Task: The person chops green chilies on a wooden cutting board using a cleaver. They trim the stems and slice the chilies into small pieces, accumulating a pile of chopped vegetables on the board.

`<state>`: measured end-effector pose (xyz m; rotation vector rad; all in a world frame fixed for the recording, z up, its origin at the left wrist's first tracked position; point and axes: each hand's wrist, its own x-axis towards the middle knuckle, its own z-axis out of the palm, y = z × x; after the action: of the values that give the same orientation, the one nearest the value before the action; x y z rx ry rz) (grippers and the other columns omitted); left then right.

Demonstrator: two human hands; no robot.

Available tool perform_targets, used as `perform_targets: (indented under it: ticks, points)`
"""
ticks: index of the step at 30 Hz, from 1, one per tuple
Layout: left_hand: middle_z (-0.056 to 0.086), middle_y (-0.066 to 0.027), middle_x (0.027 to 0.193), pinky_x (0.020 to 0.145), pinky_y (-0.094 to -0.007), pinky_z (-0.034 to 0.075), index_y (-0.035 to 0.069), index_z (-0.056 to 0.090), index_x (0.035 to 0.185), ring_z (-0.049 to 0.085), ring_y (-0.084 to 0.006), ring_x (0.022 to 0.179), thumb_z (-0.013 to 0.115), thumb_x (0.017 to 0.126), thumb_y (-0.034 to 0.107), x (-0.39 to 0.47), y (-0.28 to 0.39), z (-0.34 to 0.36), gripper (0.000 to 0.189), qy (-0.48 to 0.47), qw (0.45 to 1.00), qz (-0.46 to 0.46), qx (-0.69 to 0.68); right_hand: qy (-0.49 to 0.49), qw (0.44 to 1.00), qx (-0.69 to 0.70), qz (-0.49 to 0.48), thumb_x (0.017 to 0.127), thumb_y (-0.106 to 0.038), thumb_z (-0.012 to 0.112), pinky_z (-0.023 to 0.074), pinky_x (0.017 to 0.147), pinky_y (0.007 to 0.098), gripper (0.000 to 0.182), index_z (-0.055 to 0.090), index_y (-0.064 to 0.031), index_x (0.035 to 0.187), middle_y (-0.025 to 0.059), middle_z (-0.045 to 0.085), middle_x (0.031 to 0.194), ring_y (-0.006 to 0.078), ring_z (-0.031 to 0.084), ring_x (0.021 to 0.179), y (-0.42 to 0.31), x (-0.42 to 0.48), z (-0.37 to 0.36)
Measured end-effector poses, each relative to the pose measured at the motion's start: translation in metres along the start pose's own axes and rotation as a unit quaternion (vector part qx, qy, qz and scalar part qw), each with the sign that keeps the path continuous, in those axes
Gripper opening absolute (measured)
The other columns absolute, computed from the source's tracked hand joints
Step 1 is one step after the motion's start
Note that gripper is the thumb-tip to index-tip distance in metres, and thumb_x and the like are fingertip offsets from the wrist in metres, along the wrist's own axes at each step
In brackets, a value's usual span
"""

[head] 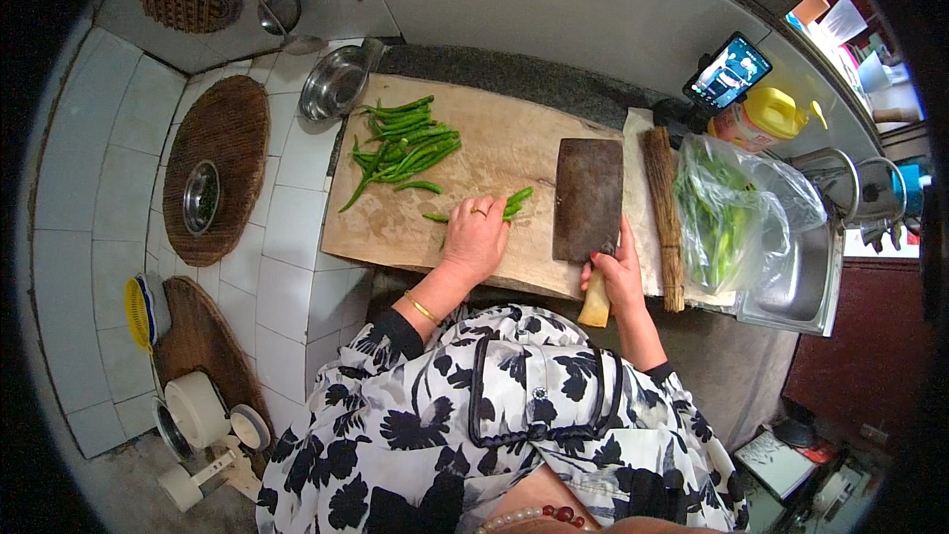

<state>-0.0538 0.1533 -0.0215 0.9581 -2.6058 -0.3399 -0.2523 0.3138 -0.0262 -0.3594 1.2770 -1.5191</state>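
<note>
My left hand [475, 237] rests over a few green chili peppers [519, 196] on a wooden cutting board [511, 141]; their ends show on both sides of the fingers. My right hand [617, 267] is closed around the pale handle of a cleaver [589, 196]. The wide dark blade lies flat over the board's right part, to the right of the peppers. A pile of green chili peppers [411, 141] lies on the board's left part, with one loose pepper [420, 186] just below it. What my left palm covers is hidden.
A metal basin [334, 85] stands by the board's far left corner. Left of it, a small metal bowl [202, 196] sits on a round wooden lid [245, 119]. At right are a bundle of dry stalks [663, 222], a plastic bag of green vegetables [715, 222], a phone [730, 73] and a sink [804, 289].
</note>
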Motion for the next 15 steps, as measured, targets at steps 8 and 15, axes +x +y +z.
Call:
perform_targets:
  ticks: [8, 15]
  points:
    - [0.06, -0.0138, 0.109, 0.089, -0.0446, 0.045, 0.006, 0.061, 0.105, 0.056, -0.0329, 0.102, 0.063, 0.077, 0.004, 0.015, -0.081, -0.047, 0.028, -0.065, 0.986, -0.052, 0.143, 0.006, 1.0, -0.002, -0.005, 0.082, 0.01, 0.046, 0.054, 0.048, 0.0321, 0.087, 0.013, -0.0217, 0.156, 0.014, 0.059, 0.107, 0.0182, 0.059, 0.057, -0.003, -0.002, 0.003]
    - [0.061, -0.0152, 0.1, 0.086, -0.0423, 0.047, 0.004, 0.061, 0.096, 0.058, -0.0329, 0.098, 0.064, 0.074, 0.001, 0.028, -0.093, -0.049, 0.023, -0.12, 0.969, 0.019, 0.215, 0.013, 1.0, -0.003, 0.0, 0.082, 0.011, 0.046, 0.0531, 0.047, 0.0328, 0.087, 0.015, -0.0221, 0.156, 0.0142, 0.06, 0.106, 0.0187, 0.059, 0.057, -0.004, -0.003, 0.006]
